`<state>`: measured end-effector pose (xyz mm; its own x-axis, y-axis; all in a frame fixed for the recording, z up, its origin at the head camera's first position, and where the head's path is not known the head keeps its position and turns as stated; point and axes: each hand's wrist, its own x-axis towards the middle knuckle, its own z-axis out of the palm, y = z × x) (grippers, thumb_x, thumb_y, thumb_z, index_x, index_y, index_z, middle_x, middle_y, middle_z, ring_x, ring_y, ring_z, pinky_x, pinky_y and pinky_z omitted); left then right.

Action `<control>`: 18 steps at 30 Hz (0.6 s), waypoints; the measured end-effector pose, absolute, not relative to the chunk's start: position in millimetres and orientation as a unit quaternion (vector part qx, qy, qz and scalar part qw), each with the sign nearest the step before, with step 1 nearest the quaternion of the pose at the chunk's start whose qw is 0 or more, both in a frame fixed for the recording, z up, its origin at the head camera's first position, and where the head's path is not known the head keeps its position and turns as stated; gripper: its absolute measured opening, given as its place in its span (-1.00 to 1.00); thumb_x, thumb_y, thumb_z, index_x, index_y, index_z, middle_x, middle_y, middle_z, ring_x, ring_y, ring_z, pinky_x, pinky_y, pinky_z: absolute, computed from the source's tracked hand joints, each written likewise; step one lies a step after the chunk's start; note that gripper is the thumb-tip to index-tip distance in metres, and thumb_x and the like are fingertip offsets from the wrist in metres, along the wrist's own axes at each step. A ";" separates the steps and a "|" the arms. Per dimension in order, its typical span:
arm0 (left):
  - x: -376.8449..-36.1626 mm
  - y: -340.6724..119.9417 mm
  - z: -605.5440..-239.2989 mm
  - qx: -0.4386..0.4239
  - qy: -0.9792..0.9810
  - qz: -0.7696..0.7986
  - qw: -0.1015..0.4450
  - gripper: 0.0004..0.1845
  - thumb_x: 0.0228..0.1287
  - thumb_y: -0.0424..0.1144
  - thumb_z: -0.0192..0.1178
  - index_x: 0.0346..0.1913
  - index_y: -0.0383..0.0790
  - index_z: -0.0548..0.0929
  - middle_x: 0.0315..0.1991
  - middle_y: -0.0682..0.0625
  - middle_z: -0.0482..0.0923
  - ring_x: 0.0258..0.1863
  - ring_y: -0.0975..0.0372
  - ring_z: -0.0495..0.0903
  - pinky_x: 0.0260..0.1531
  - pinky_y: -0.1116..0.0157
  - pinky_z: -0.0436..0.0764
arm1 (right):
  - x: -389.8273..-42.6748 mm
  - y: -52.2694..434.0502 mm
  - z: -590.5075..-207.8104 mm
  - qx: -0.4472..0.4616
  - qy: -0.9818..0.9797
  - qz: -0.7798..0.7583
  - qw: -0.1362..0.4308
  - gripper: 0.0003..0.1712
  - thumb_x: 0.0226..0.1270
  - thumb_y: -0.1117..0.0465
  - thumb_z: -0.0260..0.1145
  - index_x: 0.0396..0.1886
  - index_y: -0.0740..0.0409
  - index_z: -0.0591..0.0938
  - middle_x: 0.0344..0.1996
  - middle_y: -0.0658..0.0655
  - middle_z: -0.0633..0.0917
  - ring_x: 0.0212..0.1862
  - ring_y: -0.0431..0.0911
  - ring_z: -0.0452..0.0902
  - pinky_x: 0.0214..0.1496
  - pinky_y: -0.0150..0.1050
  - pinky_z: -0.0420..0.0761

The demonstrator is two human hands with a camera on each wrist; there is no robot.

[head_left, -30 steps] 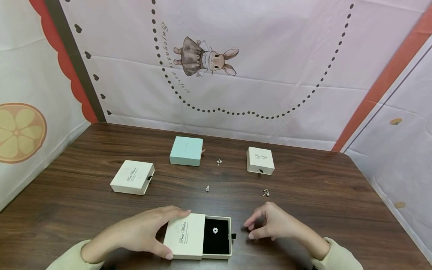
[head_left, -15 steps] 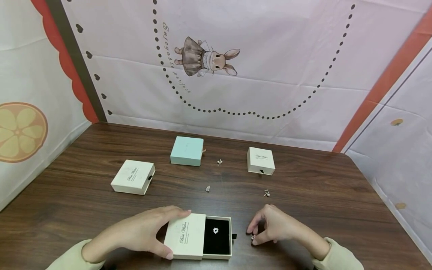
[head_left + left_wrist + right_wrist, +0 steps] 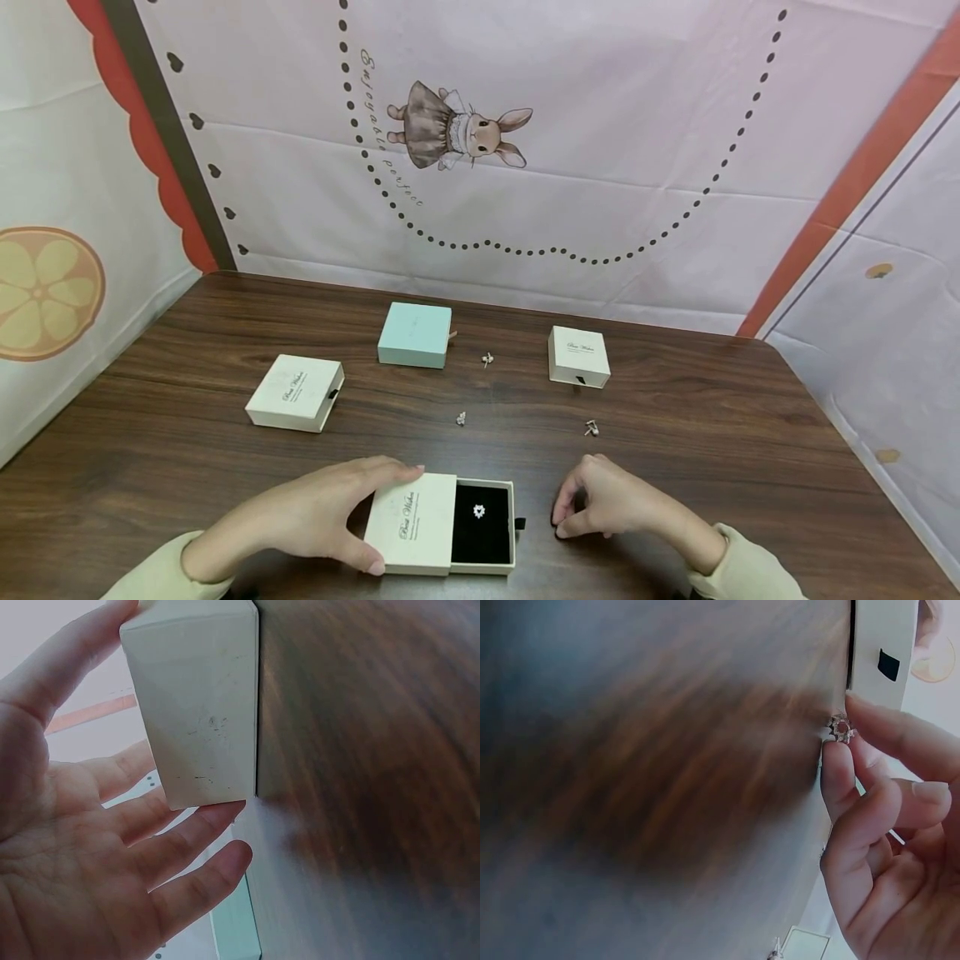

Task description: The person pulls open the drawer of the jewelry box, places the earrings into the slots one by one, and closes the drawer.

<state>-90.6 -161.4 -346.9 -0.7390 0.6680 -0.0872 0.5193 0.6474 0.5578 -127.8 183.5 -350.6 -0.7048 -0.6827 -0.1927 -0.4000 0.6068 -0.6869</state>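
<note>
Dark wood table point(image 3: 720, 467), pink backdrop point(image 3: 600, 125) with rabbit print and dotted script, roughly "Enjoyable perfect". Left hand point(image 3: 315, 517) grips the sleeve of the cream drawer box point(image 3: 410, 535), thumb on near edge, fingers on far edge; script logo on the lid not legible. Drawer slid out to the right, black insert point(image 3: 482, 537) holds one star-shaped stud point(image 3: 478, 511). Right hand point(image 3: 607, 504) just right of the drawer, fingers curled, pinching a second small stud point(image 3: 841, 728) at table level. Further back: cream box point(image 3: 295, 393), mint box point(image 3: 415, 335), small cream box point(image 3: 578, 357), three loose studs point(image 3: 461, 418).
</note>
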 end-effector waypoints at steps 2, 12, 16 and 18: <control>-90.5 -161.6 -346.8 0.333 0.896 0.258 0.142 -0.08 -0.16 0.20 0.34 0.32 -0.02 0.28 0.21 0.01 0.34 0.14 0.13 0.36 0.03 0.10 0.40 | -127.9 183.0 -350.1 -0.317 0.869 -0.312 0.215 -0.92 -0.07 0.28 0.43 -0.63 0.03 0.69 -0.66 -0.25 0.57 -0.85 -0.46 0.23 -0.83 -0.44 0.37; -89.9 -162.6 -346.4 0.335 0.897 0.255 0.137 -0.09 -0.15 0.21 0.32 0.32 -0.03 0.28 0.21 0.01 0.34 0.15 0.11 0.36 0.03 0.07 0.39 | -128.3 180.7 -346.9 -0.307 0.858 -0.351 0.216 -0.92 0.09 0.26 0.35 -0.54 0.06 0.62 -0.66 -0.16 0.54 -0.80 -0.41 0.29 -0.78 -0.38 0.43; -89.9 -162.4 -346.7 0.335 0.897 0.254 0.136 -0.09 -0.15 0.21 0.33 0.32 -0.02 0.28 0.21 0.01 0.34 0.15 0.12 0.35 0.03 0.08 0.39 | -129.7 180.1 -346.8 -0.312 0.853 -0.357 0.218 -0.94 0.13 0.24 0.33 -0.39 0.13 0.67 -0.59 -0.15 0.59 -0.81 -0.41 0.30 -0.78 -0.39 0.42; -89.8 -162.3 -346.7 0.336 0.897 0.254 0.136 -0.10 -0.14 0.21 0.32 0.32 -0.02 0.28 0.21 0.02 0.34 0.15 0.12 0.35 0.03 0.09 0.39 | -130.1 179.6 -346.4 -0.313 0.851 -0.357 0.224 -0.87 0.13 0.24 0.33 -0.32 0.17 0.69 -0.52 -0.12 0.61 -0.81 -0.40 0.30 -0.77 -0.39 0.43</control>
